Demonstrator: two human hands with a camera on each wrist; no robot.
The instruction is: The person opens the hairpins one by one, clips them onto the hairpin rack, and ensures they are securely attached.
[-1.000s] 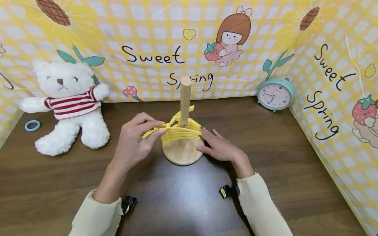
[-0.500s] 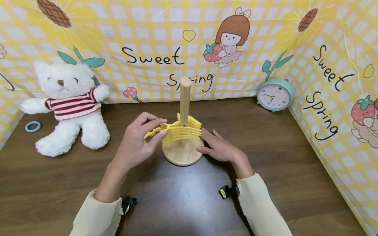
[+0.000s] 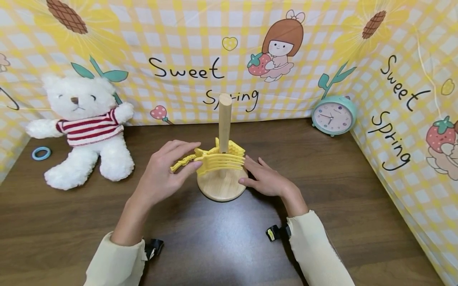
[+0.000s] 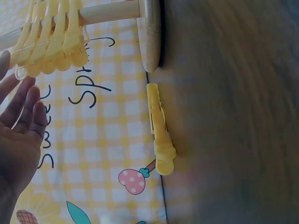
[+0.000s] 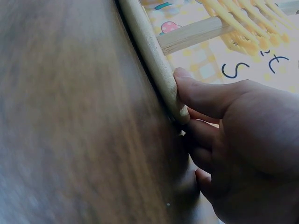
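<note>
An upright wooden stand point(image 3: 225, 123) with a round base carries several yellow plastic clips point(image 3: 223, 161) stacked around its post, their rounded ends lined up on the left. My left hand point(image 3: 161, 167) is beside those ends, thumb and index finger parted around the top one. In the left wrist view its fingertips are right at the outermost clip's end. Another yellow clip point(image 4: 161, 130) lies on the table, partly behind my left hand in the head view. My right hand point(image 3: 266, 176) grips the edge of the base, thumb on top and fingers at the rim.
A white teddy bear point(image 3: 86, 131) in a striped shirt leans on the patterned cloth point(image 3: 186, 47) at the back left. A blue ring point(image 3: 41, 153) lies beside it. At the back right stands a mint alarm clock point(image 3: 333, 116). The table point(image 3: 222, 246) is dark wood.
The top clip has turned around the post into line with the ones below. My left thumb and index finger have since spread apart at its end. My right hand has stayed on the base.
</note>
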